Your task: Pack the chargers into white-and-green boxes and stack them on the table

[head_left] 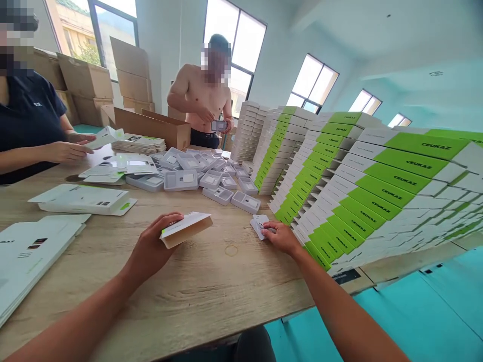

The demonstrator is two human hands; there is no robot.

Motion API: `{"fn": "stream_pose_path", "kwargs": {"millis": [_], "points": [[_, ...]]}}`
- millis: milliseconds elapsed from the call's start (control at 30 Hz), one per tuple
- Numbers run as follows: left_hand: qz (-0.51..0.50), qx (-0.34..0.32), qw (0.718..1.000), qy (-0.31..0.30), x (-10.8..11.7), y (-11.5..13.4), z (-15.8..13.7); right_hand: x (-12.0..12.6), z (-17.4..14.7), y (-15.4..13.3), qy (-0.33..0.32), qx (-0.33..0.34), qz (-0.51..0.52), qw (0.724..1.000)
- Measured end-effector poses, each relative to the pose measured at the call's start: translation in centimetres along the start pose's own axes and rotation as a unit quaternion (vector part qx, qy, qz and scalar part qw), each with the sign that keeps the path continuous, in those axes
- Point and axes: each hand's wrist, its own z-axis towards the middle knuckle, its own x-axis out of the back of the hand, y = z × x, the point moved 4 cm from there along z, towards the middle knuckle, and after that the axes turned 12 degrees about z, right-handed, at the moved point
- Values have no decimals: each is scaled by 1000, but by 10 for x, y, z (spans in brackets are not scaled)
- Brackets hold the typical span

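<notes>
My left hand (158, 239) is wrapped round a small white and green cardboard box (188, 226), held just above the table and tilted. Its open end faces toward me and to the right. At the foot of the box stacks, my right hand (277, 236) has thumb and fingers closed on white printed cards (257, 226) lying on the table. Between my hands lies a thin rubber band (231, 250). Beyond them is a loose heap of pale plastic trays (180, 180).
Tall stacks of white and green boxes (372, 201) line the right side. Flat cartons (33, 256) and a folded box (85, 198) lie left. One co-worker (30, 115) holds a carton; another (206, 95) holds a tray near a large brown box (151, 125).
</notes>
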Motion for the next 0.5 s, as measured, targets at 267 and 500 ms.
{"fn": "stream_pose_path", "kwargs": {"millis": [267,500], "points": [[-6,57,998,4,-3,-5,0,-58,-69,-85,-96,-62,273,955],[12,40,999,1,-7,-3,-4,-124,-79,-125,-87,-193,428,879]]}}
